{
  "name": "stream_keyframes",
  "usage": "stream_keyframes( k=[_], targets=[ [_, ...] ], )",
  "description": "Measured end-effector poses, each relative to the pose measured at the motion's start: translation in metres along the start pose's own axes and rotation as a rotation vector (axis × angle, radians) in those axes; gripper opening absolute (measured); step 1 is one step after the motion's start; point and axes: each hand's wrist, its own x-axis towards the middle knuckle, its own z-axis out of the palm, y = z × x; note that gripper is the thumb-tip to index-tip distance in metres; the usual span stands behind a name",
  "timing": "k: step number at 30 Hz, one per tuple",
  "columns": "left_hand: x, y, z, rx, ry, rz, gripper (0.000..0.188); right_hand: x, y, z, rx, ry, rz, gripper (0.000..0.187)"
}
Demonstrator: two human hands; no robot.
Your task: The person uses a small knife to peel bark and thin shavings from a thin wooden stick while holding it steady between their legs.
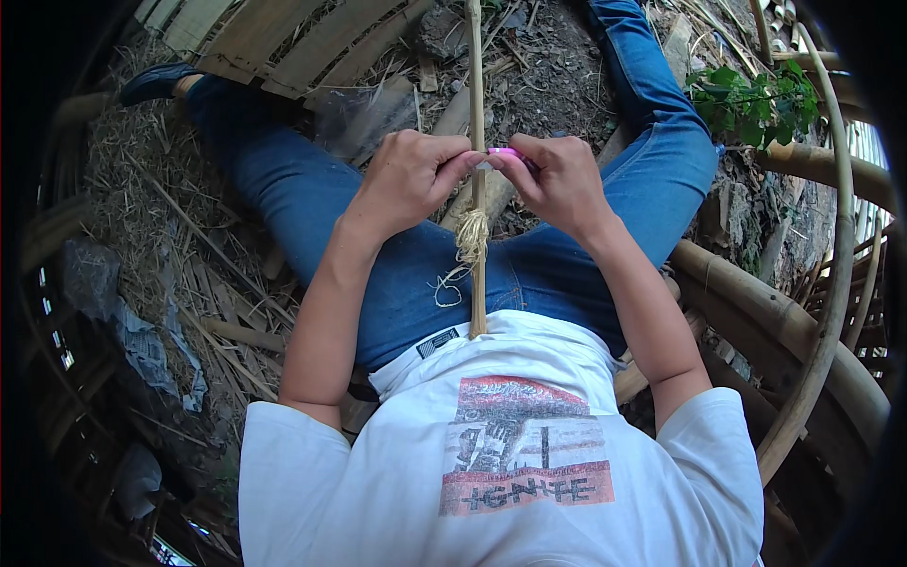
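Note:
A long, slender pale wooden stick (477,104) runs from my waist up between my legs, away from me. A bundle of straw-coloured fibre (471,234) is wrapped around it near my lap, with loose ends trailing to the left. My left hand (408,178) is closed in a pinch beside the stick; what its fingertips hold is too small to make out. On the other side, my right hand (559,181) grips a small bright pink object (505,151), mostly hidden by the fingers. The two hands' fingertips nearly meet at the stick.
Bamboo slats (293,42) lie at the upper left, over dry straw (142,189). Thick bamboo poles (746,293) and a curved pole (836,236) stand at the right. A leafy plant (756,104) grows beyond my right knee. Crumpled plastic (146,345) lies at the left.

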Motion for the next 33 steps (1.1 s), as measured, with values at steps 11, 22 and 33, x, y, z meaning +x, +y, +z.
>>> stream_keyframes(
  k=[11,22,33],
  targets=[
    [0.000,0.005,-0.004,0.031,-0.034,0.010,0.019,-0.003,-0.009,-0.004,-0.025,-0.038,0.100,0.030],
    [0.004,0.009,-0.009,-0.056,-0.146,-0.148,0.020,-0.004,-0.015,-0.006,0.049,-0.080,0.230,0.030],
    [-0.032,0.019,-0.001,-0.172,-0.159,-0.145,0.020,-0.036,-0.031,0.001,0.110,-0.113,0.232,0.040]
  ],
)
